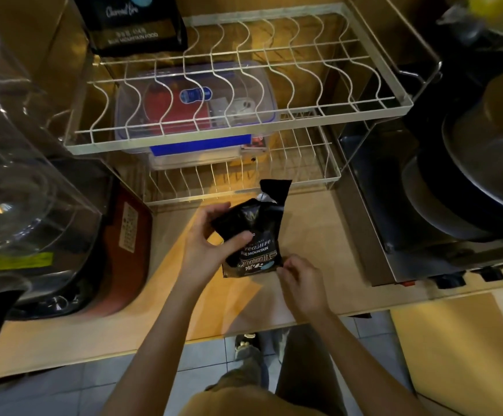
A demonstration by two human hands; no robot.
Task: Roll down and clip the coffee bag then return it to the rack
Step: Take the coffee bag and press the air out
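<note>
A small black coffee bag (256, 250) with white lettering rests on the wooden counter (319, 235) in front of the rack, its torn top flap sticking up. My left hand (208, 235) grips the bag's upper left side, thumb across its front. My right hand (300, 280) pinches the bag's lower right corner. The white wire rack (238, 136) stands just behind, with two tiers. No clip can be made out.
A second black coffee bag (136, 25) stands at the top tier's back left. A clear lidded box (196, 115) with a blue clasp sits on the lower tier. A clear-lidded appliance (34, 190) is at left; stacked metal pans (469, 175) on a stove at right.
</note>
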